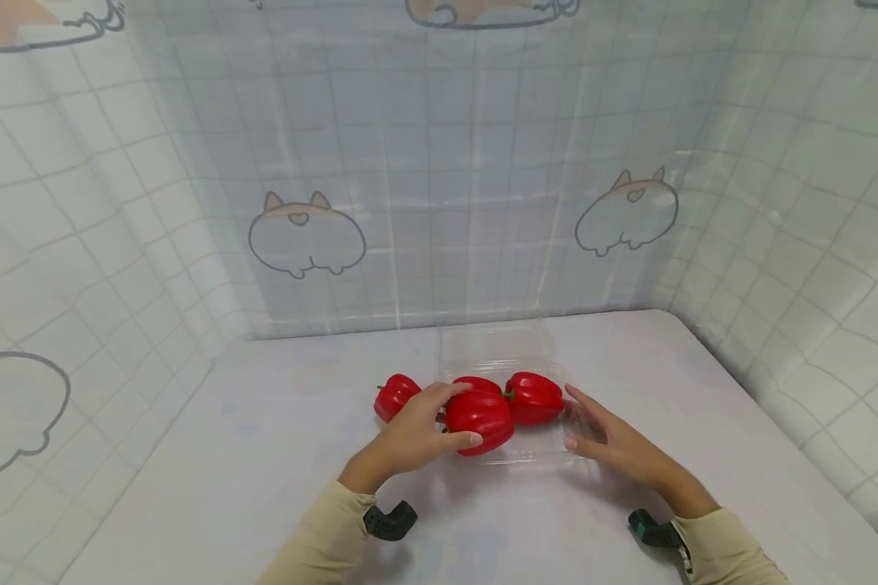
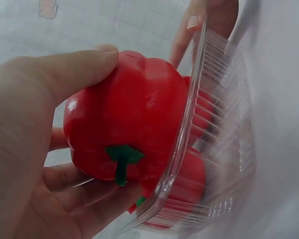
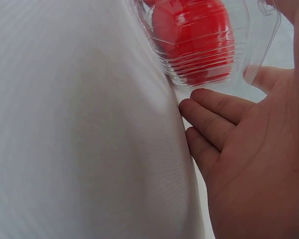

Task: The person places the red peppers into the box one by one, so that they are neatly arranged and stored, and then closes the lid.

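My left hand grips a large red bell pepper, thumb on one side and fingers round the other. In the left wrist view its green stem points toward the fingers. The pepper overlaps the near left rim of a clear plastic clamshell box. Two more red peppers lie in that box, one at the right and one partly hidden behind the held pepper. At the box's right side, my right hand has its fingers extended, the thumb and fingertips right at the wall.
Another red pepper lies on the white table, left of the box and partly behind my left hand. The box's clear lid lies folded back toward the rear wall. Patterned side walls enclose the table.
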`<state>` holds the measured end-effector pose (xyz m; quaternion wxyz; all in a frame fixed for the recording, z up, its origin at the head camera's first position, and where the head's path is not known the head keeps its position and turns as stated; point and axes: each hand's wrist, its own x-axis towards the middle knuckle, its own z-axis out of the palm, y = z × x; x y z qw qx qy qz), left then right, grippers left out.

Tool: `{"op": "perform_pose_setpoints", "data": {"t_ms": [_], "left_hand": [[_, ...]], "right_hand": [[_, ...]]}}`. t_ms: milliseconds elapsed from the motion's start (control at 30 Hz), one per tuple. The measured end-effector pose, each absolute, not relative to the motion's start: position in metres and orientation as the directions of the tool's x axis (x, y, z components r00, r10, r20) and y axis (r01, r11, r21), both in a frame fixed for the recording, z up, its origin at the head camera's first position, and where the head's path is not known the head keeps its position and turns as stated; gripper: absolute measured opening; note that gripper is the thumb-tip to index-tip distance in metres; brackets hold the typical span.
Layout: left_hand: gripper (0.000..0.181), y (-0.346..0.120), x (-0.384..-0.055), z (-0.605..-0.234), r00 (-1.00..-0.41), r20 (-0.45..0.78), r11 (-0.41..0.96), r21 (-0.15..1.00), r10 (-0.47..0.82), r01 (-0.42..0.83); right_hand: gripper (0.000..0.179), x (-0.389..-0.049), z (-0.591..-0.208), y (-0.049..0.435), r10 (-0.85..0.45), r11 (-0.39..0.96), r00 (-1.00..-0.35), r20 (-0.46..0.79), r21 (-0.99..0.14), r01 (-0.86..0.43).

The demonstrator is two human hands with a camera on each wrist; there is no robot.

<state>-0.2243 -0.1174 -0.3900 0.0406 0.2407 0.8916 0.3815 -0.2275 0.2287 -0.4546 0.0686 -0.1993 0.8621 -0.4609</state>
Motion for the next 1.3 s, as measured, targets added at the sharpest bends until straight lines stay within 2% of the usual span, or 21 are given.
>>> {"op": "perform_pose_setpoints", "data": {"t_ms": [1300], "left_hand": [[0.080, -0.1116, -0.2220, -0.3932, -0.857, 0.114, 0.691, 0.542, 0.503, 0.478]], "right_hand": [[0.083, -0.2250, -0.4527, 0.2276, -0.414, 0.484, -0.908, 0.059, -0.831, -0.274]]}}
